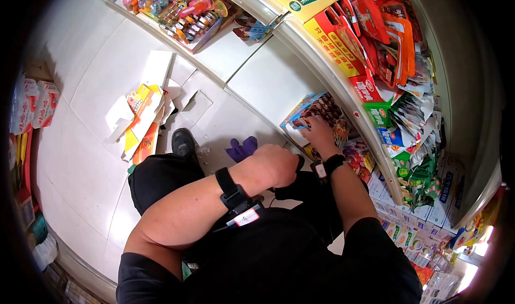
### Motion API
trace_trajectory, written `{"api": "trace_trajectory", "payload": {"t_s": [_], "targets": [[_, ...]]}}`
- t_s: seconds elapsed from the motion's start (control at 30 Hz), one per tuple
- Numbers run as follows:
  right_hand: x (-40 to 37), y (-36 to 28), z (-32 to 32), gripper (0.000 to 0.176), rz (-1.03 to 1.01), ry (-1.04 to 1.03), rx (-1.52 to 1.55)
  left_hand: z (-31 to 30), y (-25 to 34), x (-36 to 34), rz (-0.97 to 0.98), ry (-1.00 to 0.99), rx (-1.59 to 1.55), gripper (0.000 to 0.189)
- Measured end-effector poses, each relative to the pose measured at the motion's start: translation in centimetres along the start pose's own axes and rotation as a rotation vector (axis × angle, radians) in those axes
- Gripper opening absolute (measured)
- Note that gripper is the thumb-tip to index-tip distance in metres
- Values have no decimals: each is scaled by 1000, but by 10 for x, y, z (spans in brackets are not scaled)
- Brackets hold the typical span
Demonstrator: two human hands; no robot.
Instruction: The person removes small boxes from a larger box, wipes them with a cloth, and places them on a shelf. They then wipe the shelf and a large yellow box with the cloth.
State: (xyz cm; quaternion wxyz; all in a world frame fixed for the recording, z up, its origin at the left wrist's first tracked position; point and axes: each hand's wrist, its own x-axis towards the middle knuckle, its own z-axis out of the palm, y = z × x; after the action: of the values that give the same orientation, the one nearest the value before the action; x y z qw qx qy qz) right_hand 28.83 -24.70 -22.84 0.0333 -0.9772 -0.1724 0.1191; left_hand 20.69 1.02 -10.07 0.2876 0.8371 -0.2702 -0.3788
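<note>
While I crouched at the bottom shelf, the printed snack carton (314, 110) sat tilted at its front edge, half on the pale floor tiles (91, 89). My right hand (320, 134) lay on its near rim with the fingers bent down onto it. I could not tell whether they gripped the rim or only pressed on it.

I judged I was settling that carton into the low row. The next move called for a firm hold on thin card, then a level slide inward so the glossy packets inside did not spill.

My left hand (276, 165) was balled in a fist above my knee, apart from the carton, with nothing showing in it.

Soft purple gloves (241, 148) lay crumpled just beside it on the tiles. Flattened cardboard sheets (142, 113) were strewn farther off. Shiny red foil packs (375, 30) crowded the curved white shelf (322, 62) above.
</note>
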Motion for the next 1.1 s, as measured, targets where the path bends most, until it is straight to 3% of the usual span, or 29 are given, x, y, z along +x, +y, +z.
{"api": "trace_trajectory", "payload": {"t_s": [0.17, 0.27, 0.33, 0.43, 0.83, 1.1], "targets": [[5, 5, -7, 36, 30, 77, -146, 0, -2, 1, -2, 8, -12, 28], [6, 7, -6, 52, 23, 167, -149, 0, -2, 1, 0, 9, -13, 28], [6, 8, -5, 72, 48, 202, -133, 3, -3, 3, -2, 19, -12, 27], [9, 19, 3, 81, 106, 133, -134, 4, -3, 4, -3, 10, -13, 27], [19, 12, -2, 84, 159, -12, -95, 8, -5, 12, 21, -22, -11, 36], [19, 15, 1, 88, 29, 107, -39, 7, -7, 11, 25, -5, -34, 36]]}}
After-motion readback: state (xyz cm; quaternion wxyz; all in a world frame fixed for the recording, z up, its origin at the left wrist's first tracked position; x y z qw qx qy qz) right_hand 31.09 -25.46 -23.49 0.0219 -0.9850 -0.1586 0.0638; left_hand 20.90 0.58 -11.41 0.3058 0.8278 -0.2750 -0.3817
